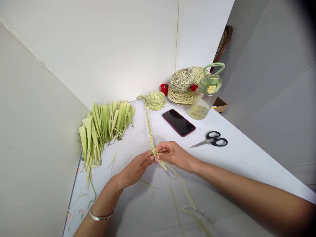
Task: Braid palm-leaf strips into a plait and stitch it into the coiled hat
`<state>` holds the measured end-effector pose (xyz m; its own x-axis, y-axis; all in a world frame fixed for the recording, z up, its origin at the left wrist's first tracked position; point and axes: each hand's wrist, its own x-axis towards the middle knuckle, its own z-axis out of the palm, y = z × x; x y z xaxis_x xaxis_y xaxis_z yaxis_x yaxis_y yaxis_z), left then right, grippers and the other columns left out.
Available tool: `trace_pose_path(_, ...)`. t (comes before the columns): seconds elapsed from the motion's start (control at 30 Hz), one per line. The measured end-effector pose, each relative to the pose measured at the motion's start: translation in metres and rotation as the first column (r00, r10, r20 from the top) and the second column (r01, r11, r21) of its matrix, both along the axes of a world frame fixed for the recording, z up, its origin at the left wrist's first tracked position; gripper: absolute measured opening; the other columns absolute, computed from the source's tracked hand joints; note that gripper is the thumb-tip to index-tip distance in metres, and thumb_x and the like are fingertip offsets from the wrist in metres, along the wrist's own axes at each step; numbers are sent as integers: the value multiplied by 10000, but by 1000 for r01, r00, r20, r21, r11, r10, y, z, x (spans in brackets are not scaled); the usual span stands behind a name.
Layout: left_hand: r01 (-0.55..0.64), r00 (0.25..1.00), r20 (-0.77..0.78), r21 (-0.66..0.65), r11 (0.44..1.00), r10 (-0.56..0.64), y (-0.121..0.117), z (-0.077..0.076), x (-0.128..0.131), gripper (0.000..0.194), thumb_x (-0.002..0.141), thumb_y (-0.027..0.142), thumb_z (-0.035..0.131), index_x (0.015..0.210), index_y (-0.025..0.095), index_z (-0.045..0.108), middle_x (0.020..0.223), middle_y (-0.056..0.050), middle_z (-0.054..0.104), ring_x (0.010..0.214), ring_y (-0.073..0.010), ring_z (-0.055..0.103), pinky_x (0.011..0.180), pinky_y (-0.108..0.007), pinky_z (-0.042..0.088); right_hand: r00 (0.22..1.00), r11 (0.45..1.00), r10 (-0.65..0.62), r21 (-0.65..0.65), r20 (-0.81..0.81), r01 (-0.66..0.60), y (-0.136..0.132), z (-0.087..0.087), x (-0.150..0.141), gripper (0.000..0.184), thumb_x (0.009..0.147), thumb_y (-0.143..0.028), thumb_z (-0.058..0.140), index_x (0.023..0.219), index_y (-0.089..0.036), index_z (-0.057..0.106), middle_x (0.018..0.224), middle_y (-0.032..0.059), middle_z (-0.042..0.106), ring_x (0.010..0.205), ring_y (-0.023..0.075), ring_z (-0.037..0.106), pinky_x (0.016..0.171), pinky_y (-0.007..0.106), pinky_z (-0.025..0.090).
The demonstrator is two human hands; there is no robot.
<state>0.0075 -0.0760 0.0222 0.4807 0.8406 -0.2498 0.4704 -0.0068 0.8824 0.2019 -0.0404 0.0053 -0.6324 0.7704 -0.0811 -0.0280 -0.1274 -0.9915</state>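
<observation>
A thin plaited band of pale green leaf strips [149, 128] runs across the white table [247, 154] from a coiled roll of the same plait [155, 100] towards me. My left hand [137, 168] and my right hand [171, 153] meet at its near end, and the fingers of both pinch the strips there. Loose unplaited strip ends [185, 191] trail from the hands towards me. A silver bangle [100, 216] circles my left wrist.
A heap of cut green leaf strips [105, 126] lies at the left. A dark phone [178, 122], black-handled scissors [212, 139], a clear bottle with a green lid [205, 95], woven hats [184, 85] and a red cup [164, 88] stand behind. Walls close in on the left and back.
</observation>
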Motion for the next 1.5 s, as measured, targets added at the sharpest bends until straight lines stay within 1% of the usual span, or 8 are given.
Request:
trace_pose_path(0.17,-55,998,18,42,998,54,2,-2,6,355,999,466,335,782,204,438,708,44,350,647,-134,301,593,-258,253,994,983,24,178,107,-43,0,1,0,118,875,-271,530,838,-168,574,837,44,706,842,172,666,752,272,474)
trace_pose_path(0.4,-169,985,-21,66,983,171,2,-12,16,323,954,354,399,668,210,367,629,62,271,596,-120,239,554,-260,199,872,870,-53,452,486,-199,2,16,16,195,911,-183,511,727,-176,572,681,-2,574,657,145,511,622,261,310)
trace_pose_path(0.67,-354,934,10,140,925,356,-11,-21,38,324,924,347,425,635,215,359,592,64,278,572,-117,248,536,-260,199,709,836,-146,470,690,-285,-20,43,17,315,971,-190,440,672,-179,539,583,4,593,525,124,497,545,256,271)
trace_pose_path(1.0,-462,873,189,31,886,449,-22,-16,47,413,927,524,461,669,208,399,598,72,266,556,-105,220,520,-247,209,594,707,-306,596,744,-381,-50,2,-2,259,937,-32,384,1011,-135,610,926,103,714,743,208,638,632,298,386)
trace_pose_path(1.17,-407,871,257,-102,908,419,-19,-13,40,401,883,548,572,733,177,542,550,85,286,525,-91,196,496,-230,169,679,668,-164,587,716,-457,-38,31,23,220,1014,-224,422,925,-179,618,850,50,690,680,177,588,609,287,379)
trace_pose_path(1.27,-368,842,329,-232,901,428,-15,-4,28,378,857,541,630,785,172,593,523,99,255,489,-77,179,473,-206,173,776,703,-72,584,627,-406,-35,51,56,341,1037,-356,420,830,-205,645,759,12,653,650,148,569,632,273,403)
trace_pose_path(1.37,-404,765,408,-296,865,497,-12,13,10,342,830,488,696,761,165,606,567,81,341,475,-57,207,450,-182,197,778,717,-25,554,628,-424,-51,48,81,249,974,-425,555,1087,-245,684,1039,47,702,881,181,652,777,282,483)
trace_pose_path(1.5,-472,702,448,-290,833,554,-9,33,-6,303,813,435,735,736,171,608,599,67,393,479,-51,258,447,-159,243,761,522,71,626,645,-579,-83,13,79,760,869,-530,666,1514,-233,396,1572,155,360,1440,352,331,1161,502,292)
